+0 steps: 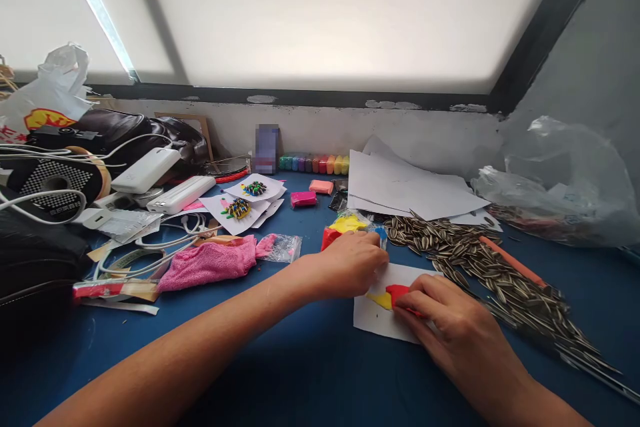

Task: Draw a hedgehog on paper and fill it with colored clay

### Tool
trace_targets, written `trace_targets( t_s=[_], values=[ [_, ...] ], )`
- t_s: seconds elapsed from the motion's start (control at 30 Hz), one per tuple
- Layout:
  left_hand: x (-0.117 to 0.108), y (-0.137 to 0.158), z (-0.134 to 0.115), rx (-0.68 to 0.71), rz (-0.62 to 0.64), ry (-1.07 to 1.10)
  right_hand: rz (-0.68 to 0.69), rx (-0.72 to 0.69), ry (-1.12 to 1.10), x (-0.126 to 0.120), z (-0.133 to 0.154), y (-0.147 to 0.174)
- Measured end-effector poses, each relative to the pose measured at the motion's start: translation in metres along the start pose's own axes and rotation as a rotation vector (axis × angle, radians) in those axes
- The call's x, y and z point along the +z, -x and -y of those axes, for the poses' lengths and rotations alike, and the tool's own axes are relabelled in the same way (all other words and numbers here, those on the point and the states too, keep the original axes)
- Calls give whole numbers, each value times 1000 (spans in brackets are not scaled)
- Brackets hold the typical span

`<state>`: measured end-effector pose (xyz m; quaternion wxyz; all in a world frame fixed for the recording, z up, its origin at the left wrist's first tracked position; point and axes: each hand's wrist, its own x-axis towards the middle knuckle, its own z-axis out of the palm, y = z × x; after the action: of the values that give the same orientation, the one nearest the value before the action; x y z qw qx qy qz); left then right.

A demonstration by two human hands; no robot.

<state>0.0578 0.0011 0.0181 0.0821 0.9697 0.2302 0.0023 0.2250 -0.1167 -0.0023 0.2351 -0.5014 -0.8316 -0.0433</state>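
Observation:
A square of white paper (370,322) lies on the blue table, bearing a flat patch of yellow clay (383,300) and red clay (399,292). My right hand (450,320) rests over the paper's right part, its bent fingers and thumb pinched on the red clay. My left hand (353,265) is curled at the paper's upper left edge. Its fingertips point down and away, so what they hold is hidden. Just behind that hand are a yellow clay lump (349,221), a red clay pack (329,238) and a bit of blue clay (383,233).
Striped sunflower seeds (520,287) spread to the right, with an orange stick (515,262) on them. White sheets (410,183) lie behind. Pink clay (303,199), coloured clay packs (315,164) and finished seed pieces (237,209) stand farther back. A pink cloth (213,263) and cables lie left.

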Motion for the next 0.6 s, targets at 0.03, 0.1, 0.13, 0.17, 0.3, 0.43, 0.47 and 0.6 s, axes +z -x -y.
trace_targets(
  t_s=[0.03, 0.1, 0.13, 0.17, 0.3, 0.43, 0.47, 0.6],
  values=[
    [-1, 0, 0, 0, 4, -1, -4, -1, 7, 1, 0, 0],
    [-1, 0, -1, -3, 10, -2, -8, -11, 25, 1, 0, 0],
    [-1, 0, -1, -5, 12, -2, -9, -20, 35, 1, 1, -1],
    [-1, 0, -2, -8, 14, -1, -10, -30, 44, 1, 2, -1],
    [-1, 0, -1, -9, 12, 7, -34, -58, 67, -4, 8, 0],
    [-2, 1, -2, -13, 17, 13, -51, -79, 70, -12, 9, 4],
    [-2, 1, -2, -14, 18, 15, -50, -83, 71, -13, 8, 6],
    [-2, 1, -2, -13, 20, 18, 0, -99, 74, -11, 4, 11]
  ],
)
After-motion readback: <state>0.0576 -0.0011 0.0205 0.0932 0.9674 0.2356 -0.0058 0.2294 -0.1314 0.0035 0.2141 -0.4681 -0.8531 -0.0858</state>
